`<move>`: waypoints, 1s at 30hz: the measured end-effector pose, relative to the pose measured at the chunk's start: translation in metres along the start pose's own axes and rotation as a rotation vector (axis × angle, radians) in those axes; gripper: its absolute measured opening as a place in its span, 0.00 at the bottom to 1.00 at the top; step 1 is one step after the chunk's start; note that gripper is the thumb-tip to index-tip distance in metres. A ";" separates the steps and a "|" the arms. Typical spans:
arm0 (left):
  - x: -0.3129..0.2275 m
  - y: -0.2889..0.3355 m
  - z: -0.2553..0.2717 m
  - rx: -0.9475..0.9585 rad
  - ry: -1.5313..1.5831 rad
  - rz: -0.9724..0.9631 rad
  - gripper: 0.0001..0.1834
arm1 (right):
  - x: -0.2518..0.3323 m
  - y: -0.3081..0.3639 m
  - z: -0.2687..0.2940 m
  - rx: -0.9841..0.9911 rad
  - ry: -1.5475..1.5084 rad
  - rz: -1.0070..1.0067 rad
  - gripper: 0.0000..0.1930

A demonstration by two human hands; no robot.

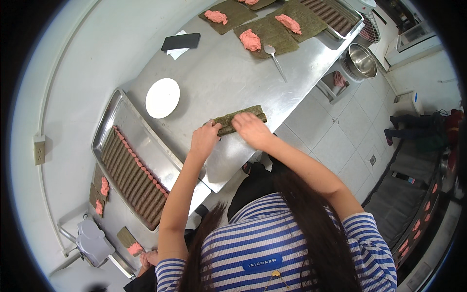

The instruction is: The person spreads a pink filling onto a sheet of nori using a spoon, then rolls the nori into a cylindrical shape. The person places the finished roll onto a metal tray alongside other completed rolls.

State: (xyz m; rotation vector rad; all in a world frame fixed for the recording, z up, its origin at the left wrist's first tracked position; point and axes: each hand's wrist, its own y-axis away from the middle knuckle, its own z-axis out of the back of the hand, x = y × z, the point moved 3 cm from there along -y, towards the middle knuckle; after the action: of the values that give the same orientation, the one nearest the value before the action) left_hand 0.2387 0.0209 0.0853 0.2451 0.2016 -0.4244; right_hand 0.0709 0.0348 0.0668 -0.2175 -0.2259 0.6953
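Note:
A dark green seaweed sheet (256,113), partly rolled into a long flat strip, lies on the steel table before me. My left hand (209,136) grips its left end with bent fingers. Over the middle of the strip, my right hand (250,129) has its fingers curled down onto it, slightly blurred. Whatever the sheet wraps is hidden. Farther off, pink paste (250,40) sits in a mound on a flat seaweed sheet (272,33), and a metal spoon (278,64) rests with its bowl at that sheet's edge.
A white plate (163,98) and a black phone (181,42) lie on the table (209,73). Trays of finished rolls stand at left (134,104) and far right (361,25). A steel bowl (362,61) sits beyond the table edge. Another person's hand (150,258) holds seaweed at lower left.

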 end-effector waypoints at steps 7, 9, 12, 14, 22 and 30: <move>0.001 0.000 -0.002 0.034 -0.025 0.022 0.15 | 0.013 -0.008 -0.012 0.152 0.045 -0.076 0.07; 0.001 0.000 -0.001 0.039 -0.030 0.023 0.15 | 0.004 -0.002 -0.013 0.170 0.037 -0.121 0.07; 0.001 -0.001 -0.002 0.051 -0.034 0.029 0.15 | -0.013 0.009 -0.013 0.203 0.013 -0.181 0.06; 0.003 -0.001 -0.004 0.059 -0.035 0.030 0.16 | -0.022 0.016 -0.010 0.203 0.004 -0.191 0.07; 0.008 -0.008 -0.009 0.030 0.036 0.012 0.18 | -0.046 0.028 -0.004 0.258 -0.004 -0.334 0.08; 0.017 -0.033 0.007 0.220 0.123 -0.037 0.23 | -0.009 0.000 0.014 -0.059 -0.067 0.062 0.10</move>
State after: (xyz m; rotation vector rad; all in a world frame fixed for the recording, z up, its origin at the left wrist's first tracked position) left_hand 0.2405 -0.0165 0.0816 0.4843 0.2803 -0.4688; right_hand 0.0601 0.0307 0.0785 -0.2589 -0.3050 0.7591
